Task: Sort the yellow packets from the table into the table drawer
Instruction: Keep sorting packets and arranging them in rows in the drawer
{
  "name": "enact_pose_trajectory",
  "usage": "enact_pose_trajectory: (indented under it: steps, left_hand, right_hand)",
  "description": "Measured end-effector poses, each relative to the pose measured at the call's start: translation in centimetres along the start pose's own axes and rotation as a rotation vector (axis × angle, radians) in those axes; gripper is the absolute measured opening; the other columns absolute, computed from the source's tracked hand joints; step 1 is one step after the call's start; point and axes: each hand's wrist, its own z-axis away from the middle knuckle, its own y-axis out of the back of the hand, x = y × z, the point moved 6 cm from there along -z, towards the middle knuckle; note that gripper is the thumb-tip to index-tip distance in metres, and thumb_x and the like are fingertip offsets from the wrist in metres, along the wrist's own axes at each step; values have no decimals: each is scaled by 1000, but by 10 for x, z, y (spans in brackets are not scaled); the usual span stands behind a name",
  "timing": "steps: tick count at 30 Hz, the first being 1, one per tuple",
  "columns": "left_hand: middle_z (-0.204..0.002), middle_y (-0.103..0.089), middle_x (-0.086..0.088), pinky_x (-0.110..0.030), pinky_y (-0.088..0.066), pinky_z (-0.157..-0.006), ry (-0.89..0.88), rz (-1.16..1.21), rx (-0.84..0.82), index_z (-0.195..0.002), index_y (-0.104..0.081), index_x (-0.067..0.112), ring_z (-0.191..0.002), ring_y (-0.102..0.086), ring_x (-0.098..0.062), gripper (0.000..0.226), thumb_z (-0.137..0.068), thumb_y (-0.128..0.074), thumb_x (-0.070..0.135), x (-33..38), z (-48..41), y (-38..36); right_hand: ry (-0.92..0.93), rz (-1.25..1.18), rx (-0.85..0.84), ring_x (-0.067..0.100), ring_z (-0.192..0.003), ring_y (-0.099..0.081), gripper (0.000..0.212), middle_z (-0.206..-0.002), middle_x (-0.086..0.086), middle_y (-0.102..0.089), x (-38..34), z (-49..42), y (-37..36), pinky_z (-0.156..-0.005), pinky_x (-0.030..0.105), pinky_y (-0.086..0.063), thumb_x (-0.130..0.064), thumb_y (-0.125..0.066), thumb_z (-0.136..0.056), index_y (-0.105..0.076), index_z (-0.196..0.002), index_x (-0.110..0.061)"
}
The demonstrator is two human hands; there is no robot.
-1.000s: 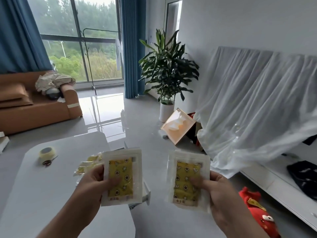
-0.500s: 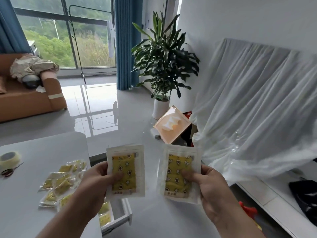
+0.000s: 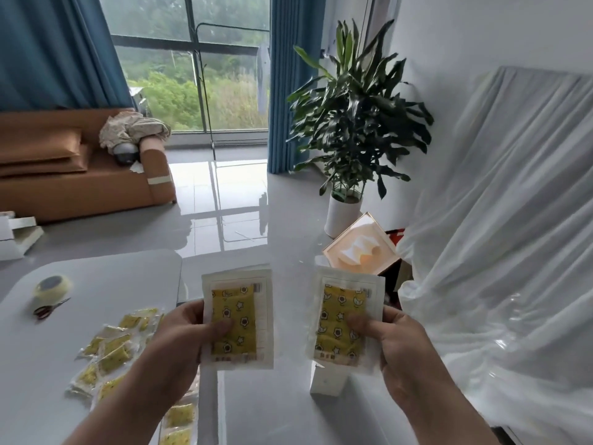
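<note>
**Both hands hold up one yellow packet each**

Left hand point(image 3: 179, 335) pinches a white-edged flat packet with a yellow flower-print centre point(image 3: 244, 303), thumb across its front and fingers behind. The right hand point(image 3: 401, 345) pinches a second white-edged yellow flower-print packet point(image 3: 345, 306) the same way. Both packets stand upright, side by side and apart, raised above the floor just right of the white rounded table point(image 3: 96, 277).

A loose pile of small clear-wrapped yellow packets point(image 3: 109, 348) lies on the table's near part, left of the left forearm. A few more point(image 3: 179, 417) show below the table's right edge, at the near edge of the view; what holds them cannot be made out.

Farther left on the table sit a roll of clear tape point(image 3: 53, 285) and red-handled scissors point(image 3: 49, 309), close together. Beyond are an orange sofa point(image 3: 80, 175) at far left, a leafy potted plant point(image 3: 356, 117) and a white draped sheet point(image 3: 497, 220) on the right.
</note>
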Motion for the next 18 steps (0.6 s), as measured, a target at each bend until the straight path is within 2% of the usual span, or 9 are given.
enact_pose_trajectory:
  steps: [2,4,6,9,11,14,16,18]
  left_hand:
    - [-97,-71,-29,-42,-60,-57,-6,18,54,-102,-65,-9,-81,-72,-42,40,-62,-65,-7,-1,-15,-17]
    - [-98,-71,-28,-42,-60,-58,-28,41,89,-103,-65,-8,-83,-72,-42,48,-57,-76,0,-1,-26,-33]
    - [-100,-71,-28,-42,-60,-60,-45,34,126,-105,-66,-8,-87,-71,-44,66,-47,-90,11,-1,-35,-42]
    - [-101,-71,-27,-41,-61,-61,-47,28,191,-109,-63,-8,-90,-71,-43,57,-57,-81,5,1,-43,-43]
    - [-100,-72,-26,-40,-61,-60,-47,35,226,-111,-62,-9,-88,-72,-41,76,-43,-93,7,5,-50,-36]
    - [-100,-72,-25,-39,-60,-61,-75,55,280,-109,-64,-6,-89,-72,-39,104,-15,-99,23,12,-65,-22]
    - [-103,-71,-26,-40,-61,-63,-71,57,316,-111,-63,-6,-92,-71,-40,100,-24,-100,25,14,-80,-11]
    - [-105,-70,-27,-41,-61,-64,-74,90,359,-113,-61,-7,-93,-71,-40,65,-55,-86,10,12,-100,6]
  right_hand:
    - [-15,9,-29,38,-81,-74,24,-93,20,-76,-18,-28,14,-63,51,-59,15,-62,-78,-72,-96,2]
    - [-30,18,-63,38,-82,-74,24,-94,20,-76,-34,-54,21,-62,50,-59,14,-63,-78,-72,-95,1]
    - [-41,21,-105,37,-80,-74,24,-93,20,-76,-46,-76,22,-58,48,-60,13,-63,-78,-71,-96,1]
    - [-60,27,-173,35,-75,-75,22,-90,18,-76,-55,-104,15,-53,45,-59,14,-62,-79,-72,-93,-1]
    - [-79,32,-220,33,-72,-75,22,-86,17,-77,-58,-122,6,-51,43,-59,14,-62,-80,-71,-93,-1]
    - [-106,50,-292,35,-75,-75,25,-89,17,-77,-59,-149,-13,-53,44,-59,13,-63,-76,-70,-97,0]
    - [-120,73,-327,37,-82,-74,33,-95,18,-76,-59,-172,-27,-60,47,-60,9,-67,-69,-70,-101,1]
    - [-126,107,-343,38,-83,-74,33,-96,19,-75,-56,-198,-45,-64,50,-60,9,-67,-68,-71,-100,1]
